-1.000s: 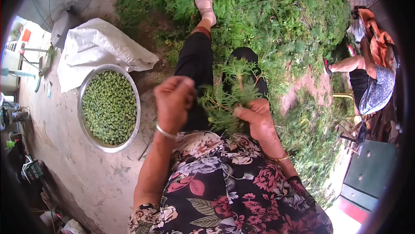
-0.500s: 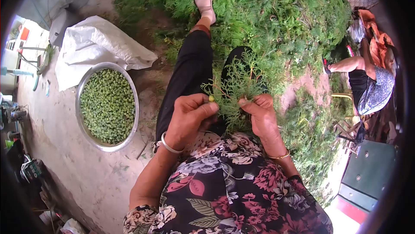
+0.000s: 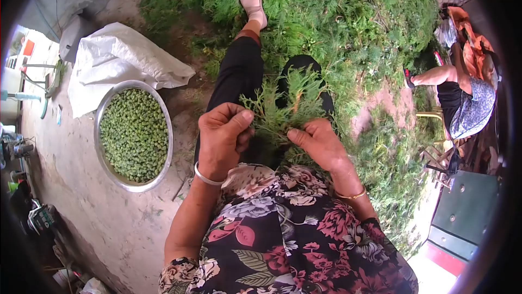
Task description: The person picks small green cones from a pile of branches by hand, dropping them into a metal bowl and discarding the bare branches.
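Observation:
A feathery green conifer sprig [image 3: 293, 104] stands up between my hands, above my lap. My right hand [image 3: 322, 144] is closed around its lower end, with the thumb pressed on the stem. At the sprig's left edge, my left hand [image 3: 224, 137] is closed in a pinch, thumb against the curled forefinger. Whatever lies between those fingertips is hidden. To the left, on the floor, a round metal basin [image 3: 169, 147] holds a heap of small green cones [image 3: 135, 133].
A white woven sack [image 3: 117, 57] lies behind the basin on the concrete floor [image 3: 130, 223]. Cut conifer branches [image 3: 348, 17] are piled ahead, around my feet. At the right, another person [image 3: 473, 106] sits near a dark green panel [image 3: 465, 207].
The small green cone seen at my left fingertips no longer shows. My left hand has moved up and left; my right hand has shifted left, and the sprig has turned.

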`<state>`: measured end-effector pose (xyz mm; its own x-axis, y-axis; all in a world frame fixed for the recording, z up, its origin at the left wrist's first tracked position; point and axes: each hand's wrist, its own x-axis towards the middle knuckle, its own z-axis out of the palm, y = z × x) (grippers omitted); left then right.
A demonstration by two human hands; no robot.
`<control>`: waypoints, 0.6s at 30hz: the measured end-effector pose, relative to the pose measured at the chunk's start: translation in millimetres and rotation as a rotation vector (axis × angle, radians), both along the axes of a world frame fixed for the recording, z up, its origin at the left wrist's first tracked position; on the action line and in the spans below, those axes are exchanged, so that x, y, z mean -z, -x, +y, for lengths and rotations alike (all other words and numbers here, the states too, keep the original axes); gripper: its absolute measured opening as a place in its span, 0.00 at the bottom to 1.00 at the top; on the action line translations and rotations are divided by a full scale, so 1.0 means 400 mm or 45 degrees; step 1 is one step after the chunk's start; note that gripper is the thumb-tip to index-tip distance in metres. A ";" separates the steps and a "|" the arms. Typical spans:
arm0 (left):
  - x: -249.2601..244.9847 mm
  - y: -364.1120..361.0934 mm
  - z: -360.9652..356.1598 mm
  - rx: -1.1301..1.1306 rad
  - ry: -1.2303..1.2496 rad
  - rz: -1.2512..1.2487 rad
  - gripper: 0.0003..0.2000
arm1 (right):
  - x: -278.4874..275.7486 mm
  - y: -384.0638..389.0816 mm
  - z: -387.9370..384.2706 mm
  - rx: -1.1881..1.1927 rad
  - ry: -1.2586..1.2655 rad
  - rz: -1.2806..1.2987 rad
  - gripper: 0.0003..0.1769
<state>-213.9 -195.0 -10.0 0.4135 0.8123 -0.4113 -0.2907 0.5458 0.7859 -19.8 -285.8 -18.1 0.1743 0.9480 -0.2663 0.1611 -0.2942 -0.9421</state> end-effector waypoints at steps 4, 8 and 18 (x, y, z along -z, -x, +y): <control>-0.002 0.013 0.029 -0.116 0.078 -0.058 0.05 | -0.078 -0.025 0.023 -0.333 -0.110 -0.629 0.18; -0.011 0.016 0.044 -0.101 0.000 -0.079 0.05 | -0.188 -0.080 0.034 -0.587 0.115 -0.569 0.25; 0.013 0.043 0.075 -0.167 0.005 -0.095 0.06 | -0.137 -0.068 0.017 -0.345 -0.028 -0.318 0.24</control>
<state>-231.0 -164.9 -15.4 0.3337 0.8598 -0.3864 -0.4172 0.5023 0.7574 7.5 -278.9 36.7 -0.0269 0.9738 -0.2260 0.4559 -0.1892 -0.8697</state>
